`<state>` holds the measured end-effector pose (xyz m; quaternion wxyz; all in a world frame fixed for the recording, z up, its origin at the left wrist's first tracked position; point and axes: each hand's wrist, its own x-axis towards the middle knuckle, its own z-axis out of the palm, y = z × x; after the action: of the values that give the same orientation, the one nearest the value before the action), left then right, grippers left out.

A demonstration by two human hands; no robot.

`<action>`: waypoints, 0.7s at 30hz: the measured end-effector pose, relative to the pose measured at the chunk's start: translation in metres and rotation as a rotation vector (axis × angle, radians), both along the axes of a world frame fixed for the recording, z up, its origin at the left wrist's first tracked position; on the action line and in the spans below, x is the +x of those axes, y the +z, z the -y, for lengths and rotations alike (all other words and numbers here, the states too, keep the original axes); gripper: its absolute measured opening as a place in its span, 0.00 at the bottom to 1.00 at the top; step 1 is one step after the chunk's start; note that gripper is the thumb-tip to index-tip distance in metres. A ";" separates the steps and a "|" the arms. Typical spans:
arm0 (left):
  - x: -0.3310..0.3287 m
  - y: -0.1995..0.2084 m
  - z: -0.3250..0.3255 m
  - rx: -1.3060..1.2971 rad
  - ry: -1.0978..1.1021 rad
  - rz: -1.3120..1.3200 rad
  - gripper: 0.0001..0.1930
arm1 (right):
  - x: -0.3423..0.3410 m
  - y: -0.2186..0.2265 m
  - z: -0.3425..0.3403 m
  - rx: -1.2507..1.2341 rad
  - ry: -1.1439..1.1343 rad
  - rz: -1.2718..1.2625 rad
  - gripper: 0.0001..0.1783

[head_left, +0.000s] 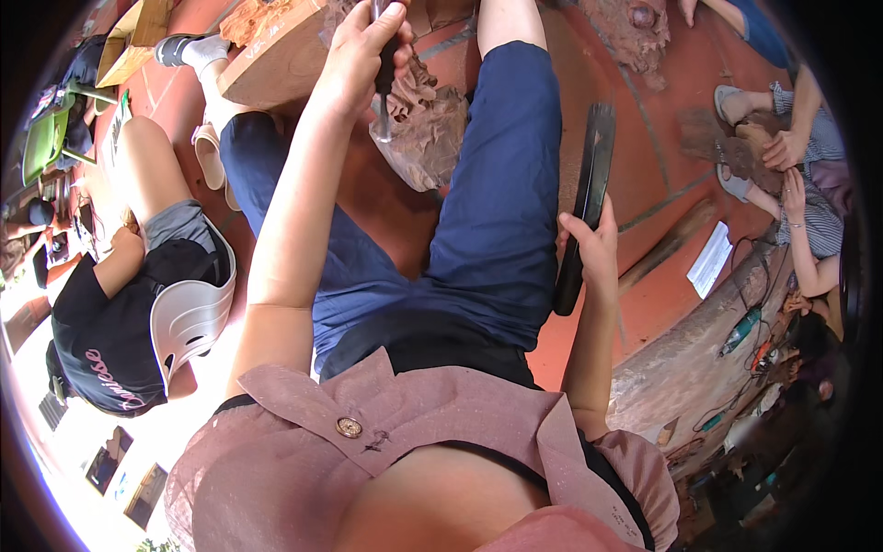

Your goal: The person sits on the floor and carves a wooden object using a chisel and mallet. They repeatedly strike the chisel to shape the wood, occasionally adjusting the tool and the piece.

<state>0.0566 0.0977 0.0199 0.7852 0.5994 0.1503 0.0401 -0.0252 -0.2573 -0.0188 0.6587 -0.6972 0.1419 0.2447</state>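
My left hand (354,55) is closed round the dark handle of a chisel (384,118), whose metal shaft points down. The chisel's tip is at or just above a carved block of brown wood (428,138) between my legs; I cannot tell whether they touch. Folded, leaf-like shapes cover the upper part of the block. Off to the right, my right hand (593,247) grips a long, dark wooden club (589,170), held upright beside my blue trouser leg. The club is apart from the chisel.
A thick wooden slab (276,69) lies ahead on the left. Left of me sits a person in a white-brimmed cap (193,308); another person's hands (786,152) work at right. A wooden stick (671,241), paper sheet (710,259) and teal power tool (740,331) lie right.
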 end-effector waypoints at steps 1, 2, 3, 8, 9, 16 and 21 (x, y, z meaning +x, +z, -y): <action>-0.005 -0.001 0.001 0.032 0.012 -0.024 0.12 | -0.005 0.001 0.002 0.002 -0.008 -0.039 0.27; -0.010 -0.004 0.002 0.063 0.022 -0.048 0.12 | -0.010 0.000 0.004 0.012 -0.015 -0.049 0.30; -0.009 -0.010 0.006 0.145 -0.005 0.011 0.13 | -0.015 -0.002 0.006 0.021 -0.023 -0.060 0.32; -0.001 0.007 0.040 0.164 -0.246 0.202 0.15 | -0.017 0.005 0.000 0.067 -0.061 -0.032 0.25; 0.003 0.007 0.039 0.066 -0.247 0.105 0.15 | -0.016 0.007 -0.003 0.055 -0.058 -0.020 0.23; 0.006 -0.001 0.080 0.416 -0.256 0.304 0.13 | -0.016 0.009 -0.014 0.006 -0.046 -0.025 0.14; -0.017 -0.010 0.124 0.609 -0.344 0.398 0.09 | -0.021 0.005 -0.017 -0.014 -0.058 -0.089 0.13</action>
<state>0.0399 -0.0261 0.0096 0.5808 0.8016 -0.1259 0.0658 -0.0465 -0.2398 -0.0139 0.6539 -0.6856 0.1928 0.2554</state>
